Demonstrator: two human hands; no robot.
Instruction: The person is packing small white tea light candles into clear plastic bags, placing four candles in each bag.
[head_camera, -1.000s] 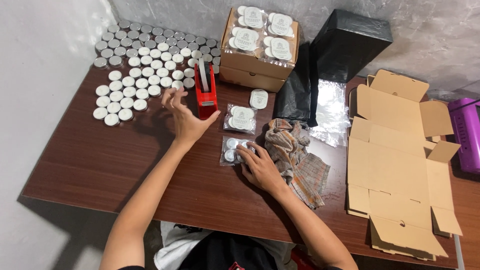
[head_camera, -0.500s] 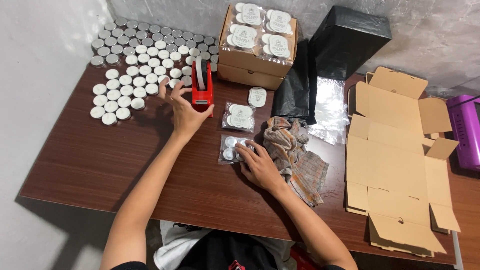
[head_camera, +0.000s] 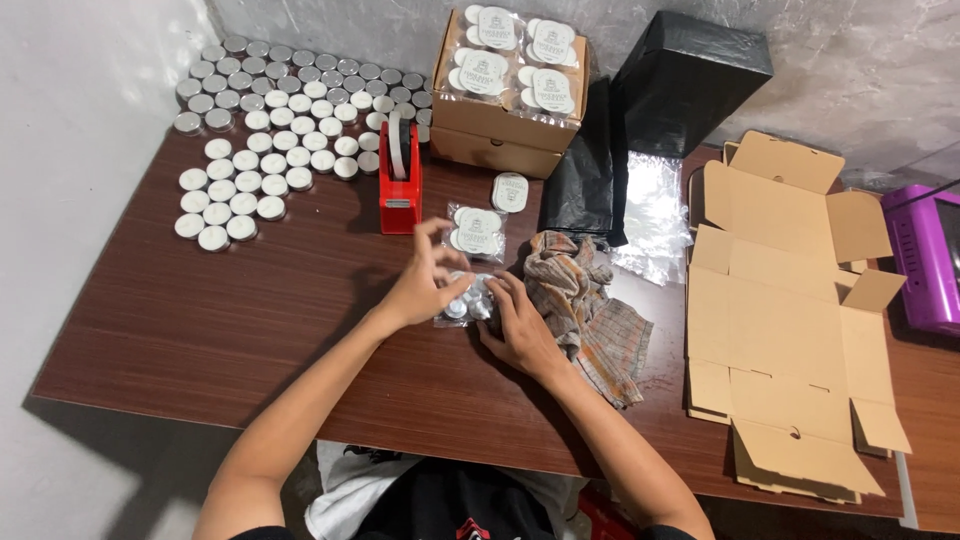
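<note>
A clear plastic packet of small white candles (head_camera: 462, 302) lies on the brown table (head_camera: 200, 320) in front of me. My right hand (head_camera: 520, 328) presses on the packet's right end with its fingertips. At the packet's left side is my left hand (head_camera: 425, 285): its thumb touches the packet and its fingers curl above it. Whether those fingers pinch anything is unclear. A red tape dispenser (head_camera: 400, 175) stands just beyond my left hand.
Several loose white and silver candles (head_camera: 270, 130) cover the far left. A second sealed packet (head_camera: 478, 232), a checked cloth (head_camera: 590, 305), a cardboard box of packets (head_camera: 505, 90), a black bag (head_camera: 680, 80), flat cardboard (head_camera: 790, 320) and a purple device (head_camera: 925, 260) lie to the right.
My left hand left the red tape dispenser and moved down and right to the candle packet. My right hand stayed on the packet.
</note>
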